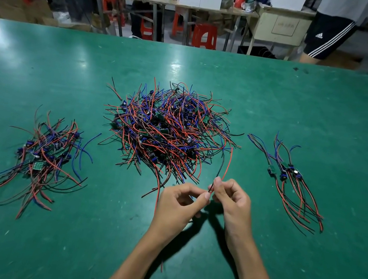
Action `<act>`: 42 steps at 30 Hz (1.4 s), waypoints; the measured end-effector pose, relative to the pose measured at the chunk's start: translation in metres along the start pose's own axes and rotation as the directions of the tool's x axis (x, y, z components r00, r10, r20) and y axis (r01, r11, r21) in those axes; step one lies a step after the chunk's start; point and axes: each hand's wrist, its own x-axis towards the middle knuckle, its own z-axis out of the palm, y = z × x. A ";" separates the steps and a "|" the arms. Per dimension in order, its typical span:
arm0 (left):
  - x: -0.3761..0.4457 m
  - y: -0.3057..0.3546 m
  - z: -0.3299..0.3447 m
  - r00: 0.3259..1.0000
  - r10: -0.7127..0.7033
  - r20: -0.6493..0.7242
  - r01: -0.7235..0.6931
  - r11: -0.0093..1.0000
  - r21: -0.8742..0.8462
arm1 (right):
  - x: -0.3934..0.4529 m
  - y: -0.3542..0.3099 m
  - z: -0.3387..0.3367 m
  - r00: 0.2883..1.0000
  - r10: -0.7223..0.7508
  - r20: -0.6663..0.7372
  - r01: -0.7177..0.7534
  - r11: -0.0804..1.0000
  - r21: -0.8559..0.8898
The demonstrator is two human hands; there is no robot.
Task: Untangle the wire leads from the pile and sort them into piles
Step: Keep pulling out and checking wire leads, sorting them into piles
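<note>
**Pulling one lead free of the tangle**

Pinching the near ends of a red-and-black wire pair (223, 167), the left hand (179, 205) and right hand (232, 201) meet fingertip to fingertip just in front of the big pile (170, 127). The pair runs away from the grip, up into the pile's right edge. Sorted leads lie in a left pile (43, 155) and a right pile (292, 180), the right one nearer the grip.
</note>
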 end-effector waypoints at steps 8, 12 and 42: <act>-0.002 0.000 -0.002 0.999 0.022 0.050 -0.023 1.000 0.004 | 0.001 -0.001 -0.003 0.994 0.076 0.077 -0.077 0.997 0.014; -0.002 -0.001 -0.003 0.997 0.014 0.078 -0.014 1.000 -0.002 | 0.000 -0.001 -0.004 0.994 0.064 0.094 -0.064 0.998 0.000; 0.008 0.007 -0.017 0.957 -0.103 0.272 0.092 0.994 0.052 | 0.022 -0.003 0.001 0.987 0.005 -0.159 -0.019 0.996 -0.089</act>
